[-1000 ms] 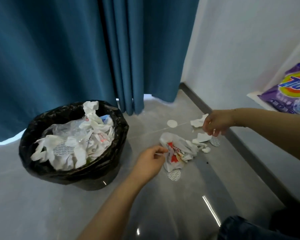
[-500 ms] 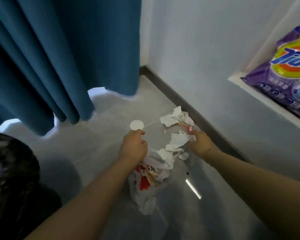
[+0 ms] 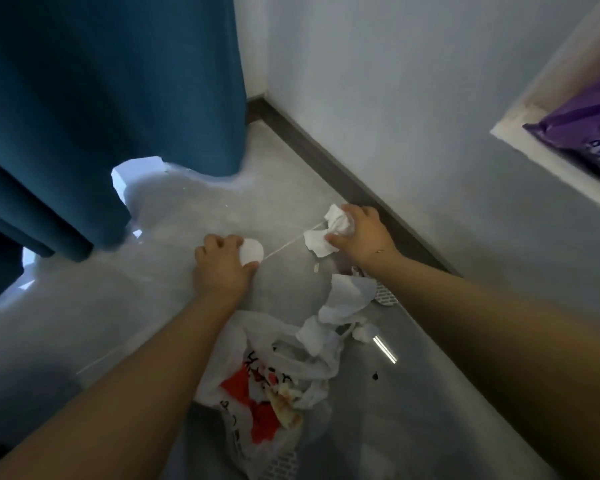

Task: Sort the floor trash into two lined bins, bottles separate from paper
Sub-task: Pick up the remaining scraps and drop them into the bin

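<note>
My left hand [image 3: 220, 266] is down on the grey floor with its fingers curled round a small white round pad [image 3: 252, 251]. My right hand [image 3: 362, 233] grips a wad of crumpled white paper [image 3: 329, 228] near the wall skirting. Between my forearms lie more crumpled white paper [image 3: 343, 303] and a white plastic bag with red print [image 3: 264, 386]. A patterned round pad [image 3: 385, 296] lies beside my right forearm. No bin is in view.
A blue curtain [image 3: 101, 109] hangs to the floor at the left and back. The white wall with a dark skirting board [image 3: 326, 161] runs along the right. A purple detergent bag [image 3: 582, 129] sits on a ledge at upper right.
The view swung right and the black lined bin left the frame. My left hand reached forward onto the white round pad. My right hand moved up and closed on the far crumpled paper.
</note>
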Tool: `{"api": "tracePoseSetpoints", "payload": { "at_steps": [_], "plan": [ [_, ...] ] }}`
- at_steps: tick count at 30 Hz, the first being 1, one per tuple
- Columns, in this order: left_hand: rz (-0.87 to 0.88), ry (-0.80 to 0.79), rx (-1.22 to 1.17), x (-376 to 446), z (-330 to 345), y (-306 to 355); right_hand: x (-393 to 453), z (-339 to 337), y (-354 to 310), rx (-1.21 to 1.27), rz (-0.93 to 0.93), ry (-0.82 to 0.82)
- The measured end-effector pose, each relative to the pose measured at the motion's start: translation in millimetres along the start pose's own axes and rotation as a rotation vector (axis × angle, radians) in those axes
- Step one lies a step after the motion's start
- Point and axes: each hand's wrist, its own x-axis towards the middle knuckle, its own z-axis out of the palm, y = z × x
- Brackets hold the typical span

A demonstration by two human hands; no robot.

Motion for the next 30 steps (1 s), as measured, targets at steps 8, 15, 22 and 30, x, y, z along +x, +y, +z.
{"api": "tracePoseSetpoints", "payload": {
  "at_steps": [8, 15, 22, 30],
  "plan": [
    [-0.037, -0.114, -0.064, 12.2, -10.4, -0.7, -8.4, 26.0, 12.5, -0.121, -0.048, 0.107],
    [-0.002, -0.176, -0.157, 3.1, -2.9, 0.3, -32.8, 19.2, 13.2, -0.244, -0.132, -0.058],
    [0.076, -0.209, -0.059, -16.5, 3.3, 2.9, -92.4, -7.4, 11.1, 0.045, -0.077, -0.068],
    [0.207, 0.025, -0.335, -91.8, -34.3, 19.6, -158.7, -47.7, 20.0, 0.725, 0.224, -0.182]
  ]
}}
